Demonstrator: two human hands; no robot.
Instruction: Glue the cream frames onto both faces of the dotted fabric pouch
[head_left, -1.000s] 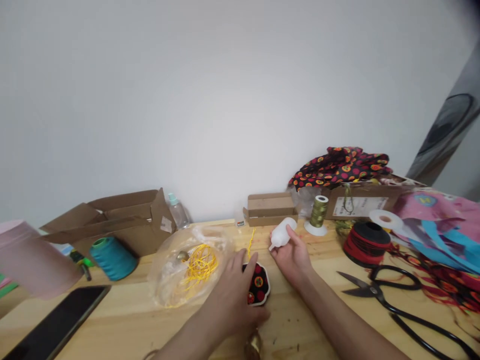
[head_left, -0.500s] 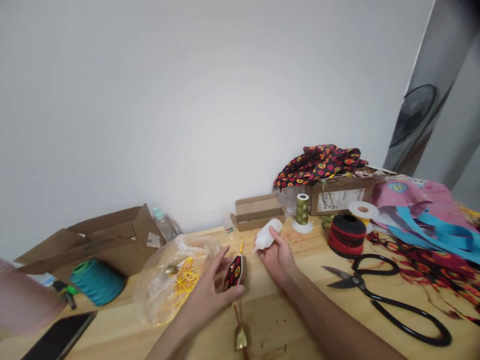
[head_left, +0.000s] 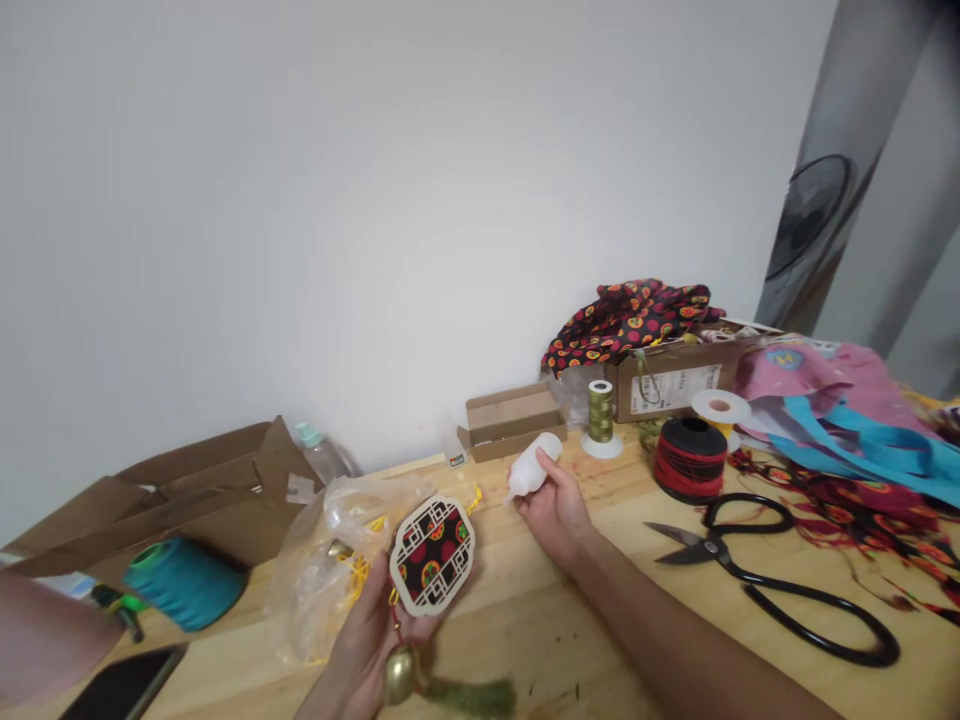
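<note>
An ornament (head_left: 433, 556) with a pale scalloped frame and dark patterned fabric rests in my left hand (head_left: 360, 640), its face toward the camera. From its lower end hang a brass bell (head_left: 400, 674) and a green tassel (head_left: 471, 697); a yellow loop shows at its upper right. My left fingers are partly hidden behind the ornament. My right hand (head_left: 556, 512) is closed around a white squeeze bottle (head_left: 535, 465), whose nozzle points down to the left, above the wooden table (head_left: 517, 625).
Black-handled scissors (head_left: 711, 546) and a red-black thread spool (head_left: 689, 461) lie right. A plastic bag (head_left: 300, 580) with yellow cords, a teal thread cone (head_left: 186, 583), a phone (head_left: 124, 685) and an open cardboard box (head_left: 247, 500) are left. Behind stands a small box (head_left: 517, 420).
The ornament has turned from nearly edge-on to face the camera and shifted left, with my left hand now under it. The green tassel has come into view. My right hand still holds the bottle.
</note>
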